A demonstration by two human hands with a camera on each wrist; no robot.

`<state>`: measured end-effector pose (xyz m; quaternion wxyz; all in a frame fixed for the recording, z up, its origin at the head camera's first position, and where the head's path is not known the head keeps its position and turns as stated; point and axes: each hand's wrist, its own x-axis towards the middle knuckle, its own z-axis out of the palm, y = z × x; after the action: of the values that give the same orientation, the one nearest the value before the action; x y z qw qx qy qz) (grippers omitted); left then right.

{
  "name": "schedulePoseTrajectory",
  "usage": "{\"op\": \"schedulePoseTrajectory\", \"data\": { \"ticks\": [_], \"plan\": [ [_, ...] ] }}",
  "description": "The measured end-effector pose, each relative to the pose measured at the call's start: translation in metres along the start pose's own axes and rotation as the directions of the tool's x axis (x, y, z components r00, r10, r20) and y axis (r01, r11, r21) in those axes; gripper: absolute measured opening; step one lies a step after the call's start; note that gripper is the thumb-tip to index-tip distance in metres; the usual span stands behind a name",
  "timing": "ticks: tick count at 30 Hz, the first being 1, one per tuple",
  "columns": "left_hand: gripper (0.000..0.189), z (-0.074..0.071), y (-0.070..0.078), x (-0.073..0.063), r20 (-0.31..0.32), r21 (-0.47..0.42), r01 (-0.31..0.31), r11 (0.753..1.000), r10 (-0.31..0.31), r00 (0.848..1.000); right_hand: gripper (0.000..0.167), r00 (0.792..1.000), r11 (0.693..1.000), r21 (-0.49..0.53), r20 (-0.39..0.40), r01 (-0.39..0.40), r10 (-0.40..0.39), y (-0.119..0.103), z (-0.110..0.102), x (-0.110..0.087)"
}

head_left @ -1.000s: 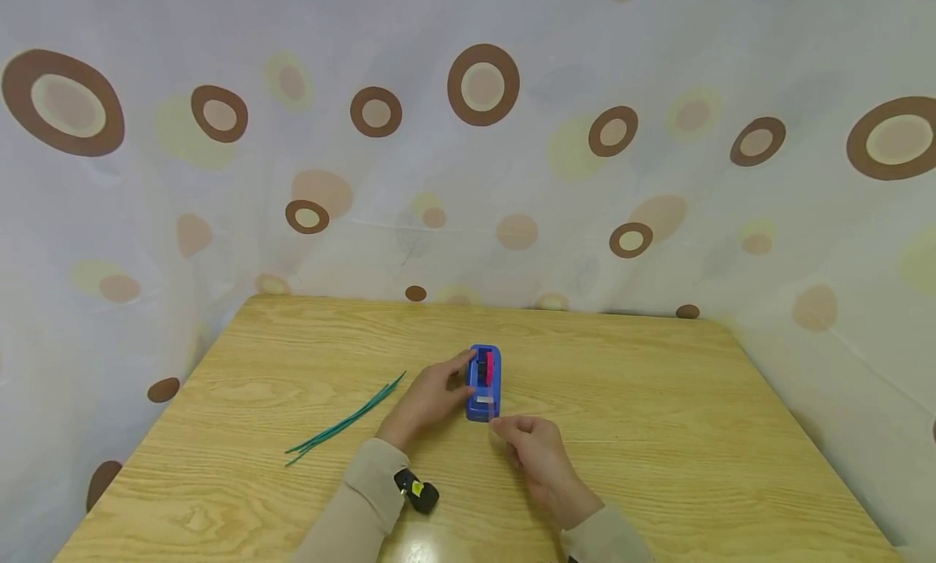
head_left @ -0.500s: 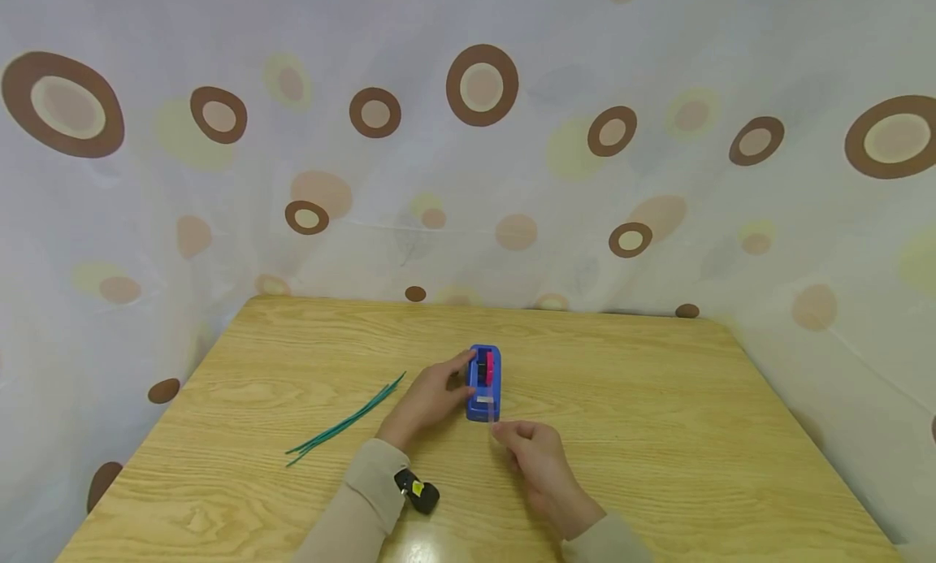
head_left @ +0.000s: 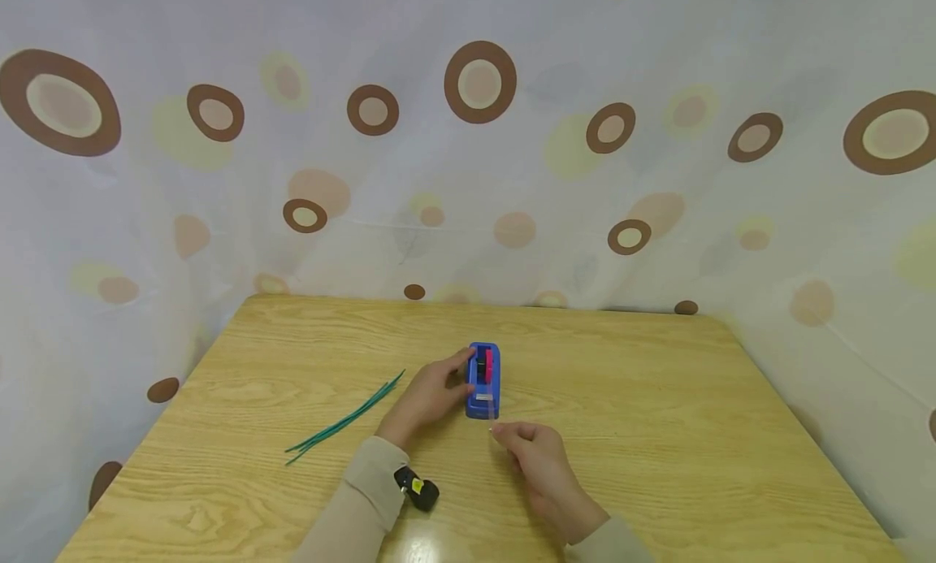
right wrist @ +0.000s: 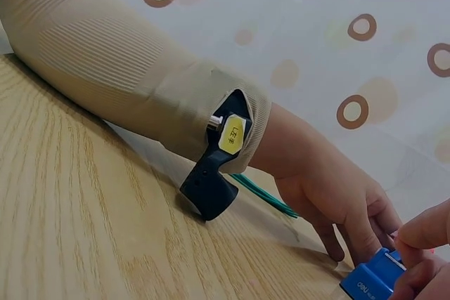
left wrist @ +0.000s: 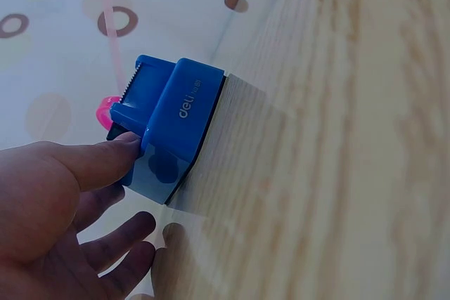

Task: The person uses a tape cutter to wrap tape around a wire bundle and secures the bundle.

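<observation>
A blue tape dispenser [head_left: 483, 411] with a pink-cored roll [head_left: 489, 366] stands on the table, its toothed cutter facing the person. My left hand [head_left: 430, 396] holds it from the left side; in the left wrist view the thumb [left wrist: 105, 158] presses near the cutter and the lower fingers are spread. In front of the dispenser, my right hand [head_left: 539, 469] pinches the end of a clear tape strip [left wrist: 112, 33] between thumb and forefinger. The strip runs from the roll over the cutter to those fingertips, pinkish in the left wrist view.
Several thin green strands [head_left: 344, 422] lie in a bundle on the wooden table [head_left: 658, 400], left of the left hand. A black wrist device [right wrist: 218, 166] with a yellow label hangs from the left sleeve. A dotted curtain [head_left: 468, 181] stands behind the table.
My right hand has drawn slightly toward the person, and a little more tape spans between dispenser and fingertips. The left hand and dispenser have kept their place.
</observation>
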<state>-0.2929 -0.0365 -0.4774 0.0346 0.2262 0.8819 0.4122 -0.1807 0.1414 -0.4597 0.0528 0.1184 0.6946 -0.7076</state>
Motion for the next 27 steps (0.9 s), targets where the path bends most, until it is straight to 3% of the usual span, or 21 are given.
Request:
{"op": "schedulePoseTrajectory", "data": {
  "ticks": [27],
  "plan": [
    [0.060, -0.0035, 0.0005, -0.0053, -0.006, 0.027, 0.000, 1.000, 0.000, 1.000, 0.022, 0.999, 0.999, 0.003, 0.034, -0.040, 0.040, -0.0015, 0.0025, -0.0051]
  ]
}}
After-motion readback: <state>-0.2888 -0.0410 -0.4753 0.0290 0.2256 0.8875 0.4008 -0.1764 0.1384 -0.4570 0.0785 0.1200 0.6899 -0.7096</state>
